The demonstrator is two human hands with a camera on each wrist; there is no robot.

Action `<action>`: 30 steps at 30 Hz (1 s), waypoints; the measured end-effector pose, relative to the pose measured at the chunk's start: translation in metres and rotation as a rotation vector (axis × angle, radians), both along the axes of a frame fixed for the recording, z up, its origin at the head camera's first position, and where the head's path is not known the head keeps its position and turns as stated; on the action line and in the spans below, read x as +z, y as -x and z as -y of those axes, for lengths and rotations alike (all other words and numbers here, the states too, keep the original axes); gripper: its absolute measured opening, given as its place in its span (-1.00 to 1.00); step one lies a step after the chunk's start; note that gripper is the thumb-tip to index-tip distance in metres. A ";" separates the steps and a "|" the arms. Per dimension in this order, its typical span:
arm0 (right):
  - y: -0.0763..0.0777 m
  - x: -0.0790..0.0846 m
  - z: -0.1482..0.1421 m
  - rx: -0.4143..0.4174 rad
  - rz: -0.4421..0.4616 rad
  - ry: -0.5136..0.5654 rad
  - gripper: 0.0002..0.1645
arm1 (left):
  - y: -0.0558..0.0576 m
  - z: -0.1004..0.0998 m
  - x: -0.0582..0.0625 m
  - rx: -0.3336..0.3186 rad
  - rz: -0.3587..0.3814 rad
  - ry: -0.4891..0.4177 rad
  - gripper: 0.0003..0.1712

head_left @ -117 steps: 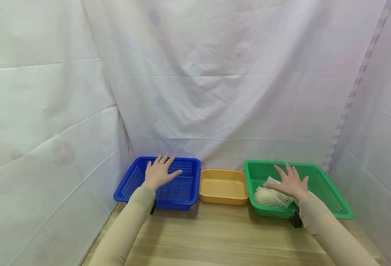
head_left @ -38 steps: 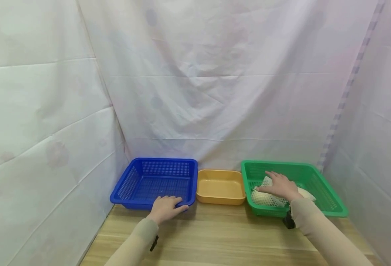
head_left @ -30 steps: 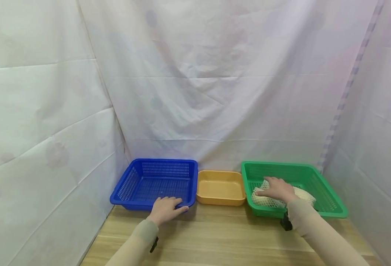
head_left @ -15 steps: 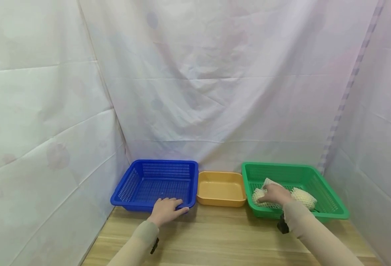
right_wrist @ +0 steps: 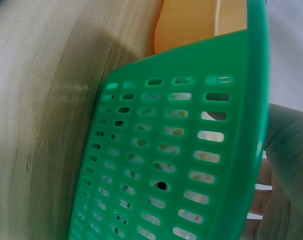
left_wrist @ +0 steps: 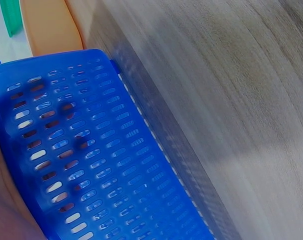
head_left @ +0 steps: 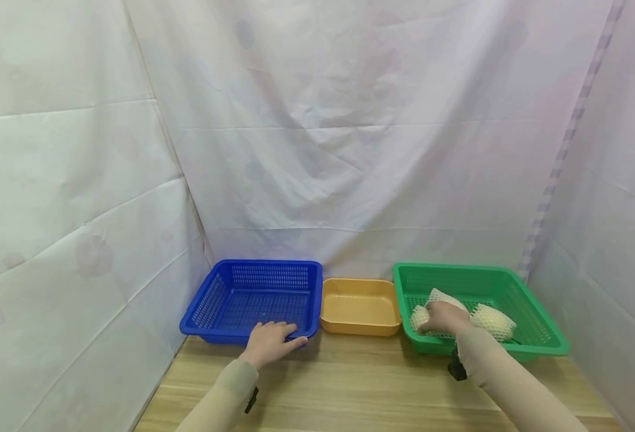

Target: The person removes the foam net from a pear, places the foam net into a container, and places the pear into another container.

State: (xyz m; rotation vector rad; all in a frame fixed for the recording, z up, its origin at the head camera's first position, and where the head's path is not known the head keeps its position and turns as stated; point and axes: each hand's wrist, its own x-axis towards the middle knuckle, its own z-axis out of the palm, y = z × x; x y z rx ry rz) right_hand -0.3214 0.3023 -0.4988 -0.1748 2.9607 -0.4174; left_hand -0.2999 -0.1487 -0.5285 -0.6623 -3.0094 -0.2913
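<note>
My right hand (head_left: 447, 319) reaches into the green basket (head_left: 536, 306) and grips a pale yellow, rounded thing in white foam netting (head_left: 419, 318), fingers and thumb bent around it. The palm covers much of it. A second netted pale yellow thing (head_left: 494, 323) lies to the right of that hand. On the front rim of the blue basket (head_left: 266, 300) rests my left hand (head_left: 270, 343), thumb pointing right, fingers relaxed over the edge. In the left wrist view, fingers show through the slots of the blue wall (left_wrist: 91, 150). The right wrist view shows the green wall (right_wrist: 161, 150), mostly hiding the contents.
A shallow yellow-orange tray (head_left: 359, 306) stands between the two baskets, close to both. All three sit on a wooden table (head_left: 350, 384). White patterned cloth (head_left: 317, 150) hangs behind and at both sides.
My left hand has come back from over the blue basket to its front rim and stayed there. My right hand has lowered into the green basket, its spread fingers bending around the left netted thing.
</note>
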 end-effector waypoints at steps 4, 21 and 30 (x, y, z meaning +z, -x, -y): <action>0.000 -0.001 0.001 -0.003 0.006 0.001 -0.14 | 0.000 0.000 0.000 0.000 0.000 0.005 -0.22; 0.004 -0.010 0.007 0.046 -0.020 -0.013 -0.42 | 0.000 -0.001 0.002 0.002 -0.003 0.002 -0.23; 0.005 -0.014 0.014 0.011 -0.022 -0.015 -0.54 | 0.000 -0.001 0.001 0.005 -0.005 -0.005 -0.24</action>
